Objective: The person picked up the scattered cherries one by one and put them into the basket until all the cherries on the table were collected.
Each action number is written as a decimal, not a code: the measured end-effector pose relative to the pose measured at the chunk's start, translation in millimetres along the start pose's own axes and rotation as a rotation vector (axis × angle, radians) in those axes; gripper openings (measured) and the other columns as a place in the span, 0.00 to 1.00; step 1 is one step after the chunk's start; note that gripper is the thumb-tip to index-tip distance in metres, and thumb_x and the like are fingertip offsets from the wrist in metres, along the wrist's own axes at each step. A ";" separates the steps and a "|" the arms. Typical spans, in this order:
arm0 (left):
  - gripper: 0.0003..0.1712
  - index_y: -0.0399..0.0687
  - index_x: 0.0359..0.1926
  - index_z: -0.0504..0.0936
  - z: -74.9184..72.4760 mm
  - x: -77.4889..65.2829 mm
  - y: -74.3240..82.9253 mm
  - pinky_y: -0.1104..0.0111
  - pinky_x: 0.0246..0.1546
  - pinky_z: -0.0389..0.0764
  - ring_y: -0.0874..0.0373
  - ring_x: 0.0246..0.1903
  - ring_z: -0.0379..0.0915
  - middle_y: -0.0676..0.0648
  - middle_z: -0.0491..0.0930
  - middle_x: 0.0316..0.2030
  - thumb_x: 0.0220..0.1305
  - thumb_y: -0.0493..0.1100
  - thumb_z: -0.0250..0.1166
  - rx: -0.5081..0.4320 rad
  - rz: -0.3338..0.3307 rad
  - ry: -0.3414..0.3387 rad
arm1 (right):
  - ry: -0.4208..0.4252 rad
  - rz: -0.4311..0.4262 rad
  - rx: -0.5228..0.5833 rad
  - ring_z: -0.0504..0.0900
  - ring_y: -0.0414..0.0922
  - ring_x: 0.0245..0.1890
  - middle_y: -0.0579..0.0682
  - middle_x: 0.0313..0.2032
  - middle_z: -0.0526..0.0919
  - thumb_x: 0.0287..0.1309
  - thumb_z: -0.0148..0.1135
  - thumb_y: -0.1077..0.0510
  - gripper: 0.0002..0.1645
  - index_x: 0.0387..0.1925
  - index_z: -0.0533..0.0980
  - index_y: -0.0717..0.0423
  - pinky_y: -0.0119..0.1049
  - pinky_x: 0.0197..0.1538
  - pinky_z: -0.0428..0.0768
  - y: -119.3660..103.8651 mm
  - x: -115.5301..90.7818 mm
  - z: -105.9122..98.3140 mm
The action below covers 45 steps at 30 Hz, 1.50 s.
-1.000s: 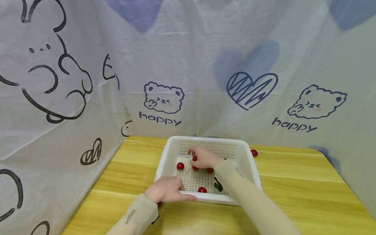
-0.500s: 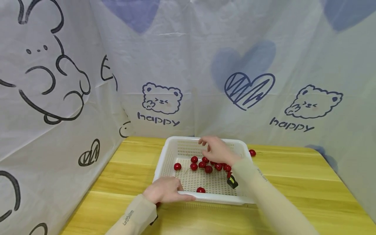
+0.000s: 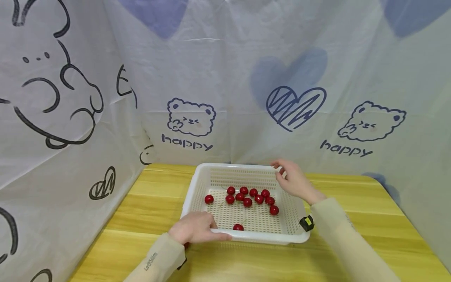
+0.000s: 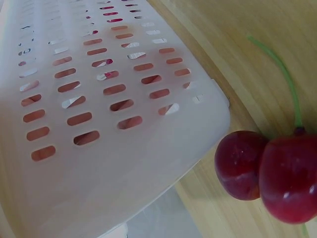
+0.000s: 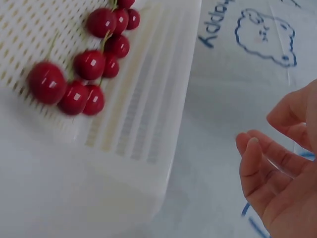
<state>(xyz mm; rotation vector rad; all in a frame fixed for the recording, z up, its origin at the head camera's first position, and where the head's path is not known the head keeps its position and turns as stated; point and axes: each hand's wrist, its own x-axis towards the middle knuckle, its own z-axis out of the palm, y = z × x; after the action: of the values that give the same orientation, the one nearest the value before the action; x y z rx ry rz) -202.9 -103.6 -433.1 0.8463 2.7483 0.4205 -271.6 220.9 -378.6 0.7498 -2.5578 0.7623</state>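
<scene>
A white plastic basket with slotted walls stands on the table, and several red cherries with stems lie on its floor. My left hand grips its near left rim, thumb along the outside and fingers over the inside. Beside the basket's outer wall, the left wrist view shows two dark red cherries close together on the table. Over the far right corner of the basket is my right hand, fingers loosely bent. In the right wrist view nothing shows between its thumb and fingertips.
The wooden table ends at a white cloth backdrop with drawn bears and hearts. Another cloth side rises along the left edge. A black wrist camera sits by my right sleeve, near the basket's right side.
My right hand has moved right from over the cherries to the basket's far right corner, uncovering them. A cherry on the table at the right is now hidden behind it. The left hand keeps its grip.
</scene>
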 end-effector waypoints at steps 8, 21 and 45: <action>0.39 0.57 0.10 0.62 -1.7 -1.2 0.6 0.71 0.13 0.54 0.65 0.12 0.49 0.59 0.57 0.11 0.46 0.85 0.45 -0.005 -0.005 -0.006 | 0.106 0.110 0.046 0.75 0.53 0.39 0.63 0.46 0.76 0.59 0.50 0.70 0.18 0.52 0.70 0.66 0.48 0.36 0.79 33.4 -28.3 -21.9; 0.39 0.58 0.10 0.61 -2.9 -2.5 -1.7 0.71 0.12 0.53 0.66 0.11 0.47 0.59 0.56 0.10 0.46 0.86 0.44 -0.008 -0.009 -0.002 | 0.031 0.242 -0.085 0.75 0.57 0.39 0.67 0.50 0.71 0.53 0.53 0.70 0.25 0.56 0.68 0.68 0.52 0.39 0.77 91.1 -71.5 -10.9; 0.38 0.58 0.09 0.64 -1.6 -2.0 -0.4 0.71 0.11 0.54 0.66 0.11 0.51 0.59 0.59 0.10 0.47 0.84 0.46 0.027 0.015 0.013 | -0.348 0.255 -0.350 0.56 0.73 0.61 0.68 0.68 0.53 0.45 0.60 0.69 0.42 0.66 0.63 0.57 0.71 0.49 0.66 124.6 -55.4 19.6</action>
<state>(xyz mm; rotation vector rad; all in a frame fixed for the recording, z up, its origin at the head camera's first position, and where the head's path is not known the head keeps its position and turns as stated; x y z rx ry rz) -202.0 -105.4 -431.4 0.8746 2.7669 0.3945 -304.0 319.4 -469.3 0.4801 -3.0281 0.2482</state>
